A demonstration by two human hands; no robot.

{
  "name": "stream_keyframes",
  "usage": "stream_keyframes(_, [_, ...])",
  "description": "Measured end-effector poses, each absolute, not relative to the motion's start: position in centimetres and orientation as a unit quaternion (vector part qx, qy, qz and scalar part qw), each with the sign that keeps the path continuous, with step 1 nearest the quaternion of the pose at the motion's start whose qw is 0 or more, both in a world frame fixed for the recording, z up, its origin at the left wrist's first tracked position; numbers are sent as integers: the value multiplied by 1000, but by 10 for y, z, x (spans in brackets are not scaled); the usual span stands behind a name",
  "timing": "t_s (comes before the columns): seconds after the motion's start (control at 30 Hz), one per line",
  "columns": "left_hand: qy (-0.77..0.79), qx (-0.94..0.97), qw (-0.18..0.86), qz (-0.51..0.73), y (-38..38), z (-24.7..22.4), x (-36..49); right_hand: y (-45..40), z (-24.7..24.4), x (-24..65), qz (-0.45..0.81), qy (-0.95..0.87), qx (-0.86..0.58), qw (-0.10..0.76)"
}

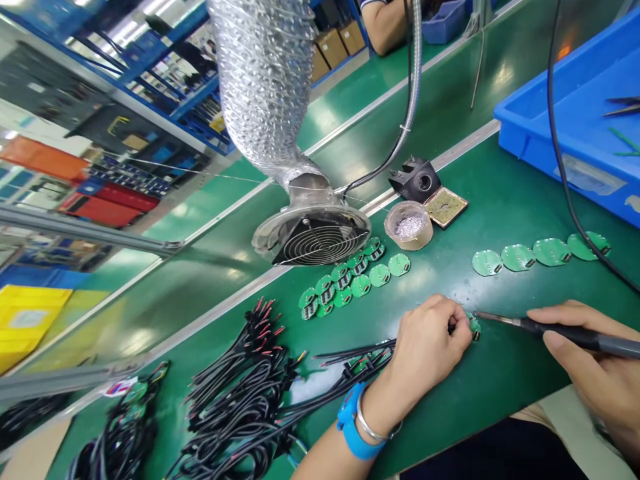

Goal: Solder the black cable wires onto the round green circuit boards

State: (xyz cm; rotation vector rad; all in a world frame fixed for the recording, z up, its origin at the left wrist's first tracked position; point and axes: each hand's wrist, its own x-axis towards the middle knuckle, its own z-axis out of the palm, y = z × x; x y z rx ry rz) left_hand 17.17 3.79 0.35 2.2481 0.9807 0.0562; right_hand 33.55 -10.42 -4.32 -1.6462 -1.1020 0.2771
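My right hand (595, 373) is closed around the dark handle of a soldering iron (565, 332). The iron's metal tip reaches left to a small green circuit board (474, 327) by my left fingertips. Pinched fingers close my left hand (433, 343) on a black cable, of which only a dark bit shows between them; the rest is hidden by the hand. A blue wrist strap (356, 423) and a metal bangle circle my left wrist. Under and beside that forearm run black cables (345, 383), some joined to green boards.
Bundled black cables (240, 393) lie to the left. Rows of round green boards (360, 285) sit below a fume extractor (320, 233); several more boards (519, 257) lie right. A solder pot (409, 225), iron stand (417, 179) and blue tray (565, 140) stand behind. Another person's arm (387, 27) shows across.
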Motion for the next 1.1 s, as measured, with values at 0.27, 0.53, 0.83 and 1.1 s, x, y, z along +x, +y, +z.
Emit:
stream_keyframes(0.27, [385,867,315,10,37,2,172,-98,-34,334,126,-497,-668,540])
stream_keyframes(0.53, [384,876,292,10,35,0,173,-98,-31,333,121,-497,-669,539])
stream_keyframes(0.83, [397,873,283,8,33,0,175,-98,-32,333,111,-516,-662,533])
stream_keyframes(1.1, [392,873,291,14,33,-1,174,-100,-32,333,117,-509,-664,535])
